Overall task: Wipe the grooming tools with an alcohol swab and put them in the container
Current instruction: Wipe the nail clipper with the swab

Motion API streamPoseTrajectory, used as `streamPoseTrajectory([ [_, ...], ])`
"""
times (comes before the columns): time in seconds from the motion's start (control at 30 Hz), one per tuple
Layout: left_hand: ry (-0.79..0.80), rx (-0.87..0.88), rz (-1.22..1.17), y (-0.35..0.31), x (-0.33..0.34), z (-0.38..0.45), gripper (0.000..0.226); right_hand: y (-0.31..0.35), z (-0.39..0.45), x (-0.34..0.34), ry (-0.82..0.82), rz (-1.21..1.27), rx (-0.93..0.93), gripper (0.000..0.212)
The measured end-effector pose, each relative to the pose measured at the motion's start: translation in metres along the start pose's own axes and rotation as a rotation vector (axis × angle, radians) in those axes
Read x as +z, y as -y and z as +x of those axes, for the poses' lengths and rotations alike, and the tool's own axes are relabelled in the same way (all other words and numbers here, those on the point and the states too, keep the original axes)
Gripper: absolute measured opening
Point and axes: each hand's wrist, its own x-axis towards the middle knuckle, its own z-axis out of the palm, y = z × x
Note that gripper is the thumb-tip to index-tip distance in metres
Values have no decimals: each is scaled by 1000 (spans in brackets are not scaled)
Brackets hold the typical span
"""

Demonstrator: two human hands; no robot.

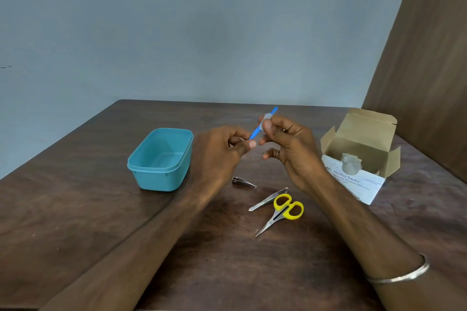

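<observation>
hands [262, 144] wiping blue tool [255, 131], near container [161, 159]

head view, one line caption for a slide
Right hand wipes a blue tool, held by left hand, with a swab.

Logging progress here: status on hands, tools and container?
Left hand pinches blue tool; right hand wipes it with swab. Clipper, tweezers, scissors wait on table. Container open, path unobstructed.

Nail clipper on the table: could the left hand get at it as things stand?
Probably not right away: the nail clipper lies uncovered just beneath the left hand, but that hand is pinching the blue tool being wiped.
</observation>
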Motion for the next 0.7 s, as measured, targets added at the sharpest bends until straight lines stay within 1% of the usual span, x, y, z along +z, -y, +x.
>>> streamPoseTrajectory([
  [0.17,-42,-3,38,1,-1,1,12,-5,-2,2,11,-77,-7,11],
  [0.3,-50,1,46,1,0,0,16,-2,-1,1,-4,-63,-10,14],
  [0.43,-31,17,79,1,-1,0,21,3,-1,1,-20,3,-6,22],
  [0.53,-7,16,97,1,0,0,22,6,1,-3,-39,30,-16,16],
  [0.6,13,6,82,1,1,1,19,6,2,-6,-41,25,-20,12],
  [0.7,81,-16,25,3,2,2,12,7,3,-8,-56,39,-20,13],
])
